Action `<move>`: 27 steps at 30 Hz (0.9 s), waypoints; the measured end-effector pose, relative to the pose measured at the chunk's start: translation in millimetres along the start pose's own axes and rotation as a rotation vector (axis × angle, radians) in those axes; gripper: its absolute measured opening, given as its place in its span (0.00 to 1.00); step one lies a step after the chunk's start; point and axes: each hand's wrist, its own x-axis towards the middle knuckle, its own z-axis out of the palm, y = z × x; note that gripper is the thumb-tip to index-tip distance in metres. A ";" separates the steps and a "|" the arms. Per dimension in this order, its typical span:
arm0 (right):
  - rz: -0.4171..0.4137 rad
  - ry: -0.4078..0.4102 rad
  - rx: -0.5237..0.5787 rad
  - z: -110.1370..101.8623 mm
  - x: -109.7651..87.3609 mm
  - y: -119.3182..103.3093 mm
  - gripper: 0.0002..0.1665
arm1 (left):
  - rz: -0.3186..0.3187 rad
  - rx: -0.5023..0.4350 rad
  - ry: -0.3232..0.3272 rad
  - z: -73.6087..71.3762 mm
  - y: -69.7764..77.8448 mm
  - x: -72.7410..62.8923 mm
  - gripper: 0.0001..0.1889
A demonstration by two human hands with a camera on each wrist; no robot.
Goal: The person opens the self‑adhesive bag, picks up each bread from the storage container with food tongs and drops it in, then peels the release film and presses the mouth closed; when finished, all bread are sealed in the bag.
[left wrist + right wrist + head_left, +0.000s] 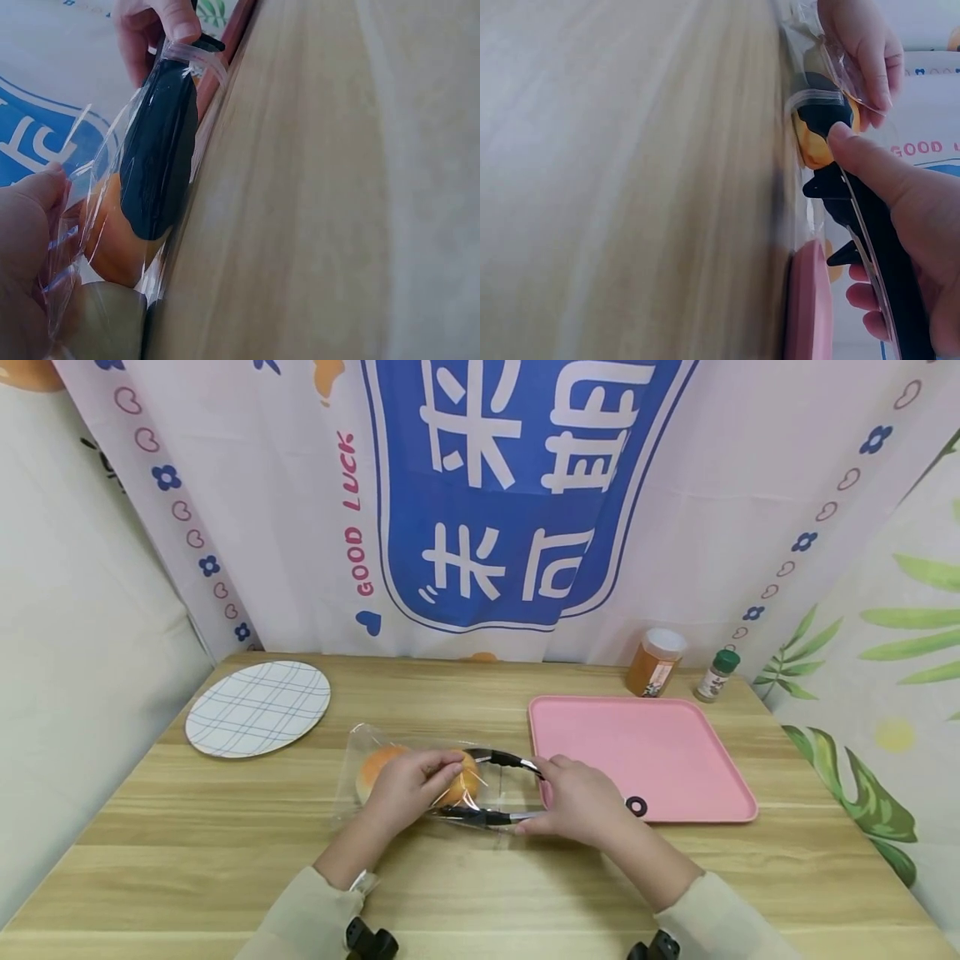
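A clear plastic bag (pixel 358 740) lies on the table with two round buns inside, one bun (pixel 377 767) at the left and another bun (pixel 467 783) at the right. My left hand (pixel 405 787) pinches the bag's upper film over the buns. With its thumb and fingers spread around the handles, my right hand (pixel 583 800) grips a pair of tongs (pixel 480 816). The black heads of these tongs (pixel 159 150) are inside the bag's mouth, spread on either side of the right bun (pixel 810 142). Part of the left bun is hidden behind my left hand.
Right of the bag is a pink tray (pixel 637 752), with the tongs' ring end (pixel 636 807) over its front edge. A checked white plate (pixel 258 710) sits back left. Behind the tray stand an orange jar (pixel 655 664) and a green-capped shaker (pixel 717 676).
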 end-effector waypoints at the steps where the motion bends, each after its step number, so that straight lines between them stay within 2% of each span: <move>1: -0.003 -0.002 0.000 -0.3 0.1 1.8 0.62 | -0.003 0.004 -0.003 0.1 0.1 0.3 0.08; 8: -0.008 -0.036 0.008 -8.1 -4.9 17.8 0.59 | -0.015 0.017 -0.007 0.7 -0.4 0.8 0.08; 14: 0.020 -0.071 0.074 -23.9 -22.5 44.1 0.60 | -0.001 0.008 0.007 0.3 -0.4 0.3 0.07; 17: 0.064 -0.056 0.125 -28.5 -37.4 66.6 0.64 | 0.007 0.004 0.019 0.4 -0.3 0.1 0.06; 22: 0.165 0.035 0.206 -33.8 -64.4 106.2 0.69 | 0.016 -0.006 0.029 0.3 -0.7 -0.7 0.06; 27: 0.335 0.069 0.238 -38.9 -85.8 143.1 0.73 | 0.014 -0.011 0.026 0.8 -1.2 -0.3 0.07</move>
